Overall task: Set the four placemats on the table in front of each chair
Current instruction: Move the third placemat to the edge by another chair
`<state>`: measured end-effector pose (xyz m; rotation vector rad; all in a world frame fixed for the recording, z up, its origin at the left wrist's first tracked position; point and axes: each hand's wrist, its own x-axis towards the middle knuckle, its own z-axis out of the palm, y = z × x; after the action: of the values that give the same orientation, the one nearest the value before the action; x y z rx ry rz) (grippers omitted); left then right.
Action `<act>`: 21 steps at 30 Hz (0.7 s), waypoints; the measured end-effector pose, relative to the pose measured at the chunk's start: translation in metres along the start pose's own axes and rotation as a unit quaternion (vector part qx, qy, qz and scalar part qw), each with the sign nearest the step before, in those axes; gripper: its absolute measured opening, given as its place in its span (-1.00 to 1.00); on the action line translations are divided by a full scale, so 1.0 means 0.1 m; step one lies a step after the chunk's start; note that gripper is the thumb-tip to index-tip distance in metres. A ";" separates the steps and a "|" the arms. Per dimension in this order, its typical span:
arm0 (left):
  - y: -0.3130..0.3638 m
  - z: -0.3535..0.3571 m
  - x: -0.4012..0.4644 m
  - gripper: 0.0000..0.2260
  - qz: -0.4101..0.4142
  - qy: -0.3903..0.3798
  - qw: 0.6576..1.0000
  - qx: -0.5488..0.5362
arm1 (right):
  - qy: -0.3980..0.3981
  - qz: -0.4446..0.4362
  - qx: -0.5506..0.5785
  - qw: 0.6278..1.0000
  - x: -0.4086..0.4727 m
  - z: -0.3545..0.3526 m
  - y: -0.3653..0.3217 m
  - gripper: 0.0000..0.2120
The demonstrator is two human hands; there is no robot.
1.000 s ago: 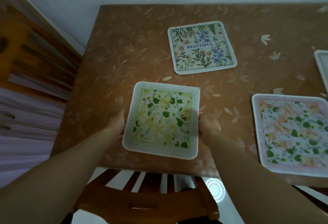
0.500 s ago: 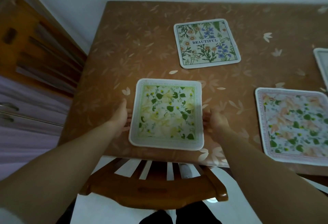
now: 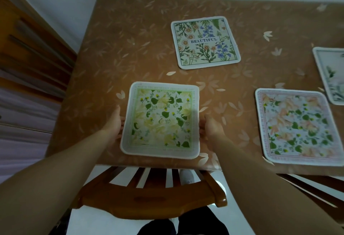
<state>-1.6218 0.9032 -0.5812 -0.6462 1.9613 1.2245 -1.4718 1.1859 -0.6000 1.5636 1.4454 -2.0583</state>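
My left hand [image 3: 113,124] rests at the left edge of the yellow mat [image 3: 161,120], fingers loosely apart, apparently touching its rim rather than pinching it. The mat lies flat on the table [image 3: 115,52], near the front edge, directly above the chair [image 3: 149,195]. My right hand [image 3: 209,127] flanks its right edge, fingers likewise loose. Farther right lie the "BEAUTIFUL" mat [image 3: 204,42], the pink mat [image 3: 299,126] and a fourth mat [image 3: 331,74], cut off by the frame. Step in hand: final squaring. Next move, I judge: withdraw both hands without dragging the mat.
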 end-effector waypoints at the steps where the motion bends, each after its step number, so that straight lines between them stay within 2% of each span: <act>1: -0.01 0.00 0.00 -0.34 0.002 0.005 1.000 0.000 | -0.001 0.002 0.006 1.000 -0.01 0.01 0.01 -0.60; 11: -0.16 0.02 0.18 -0.42 0.001 0.027 0.999 -0.020 | 0.012 0.006 -0.024 1.000 -0.09 -0.01 -0.01 -0.71; 14: -0.20 0.02 0.28 -0.39 0.009 0.034 0.999 -0.015 | -0.001 0.008 -0.038 0.999 -0.12 -0.06 -0.04 -0.64; 18: -0.19 0.05 0.27 -0.32 0.015 0.042 0.999 -0.013 | -0.029 0.016 -0.019 0.999 -0.12 -0.07 -0.12 -0.68; 21: -0.15 0.07 0.21 -0.33 0.016 0.041 0.999 -0.016 | -0.038 0.016 -0.031 0.999 -0.06 -0.06 -0.13 -0.57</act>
<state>-1.6218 0.9024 -0.6075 -0.6937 2.0310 1.2698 -1.4735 1.1947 -0.5875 1.4587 1.4330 -2.0124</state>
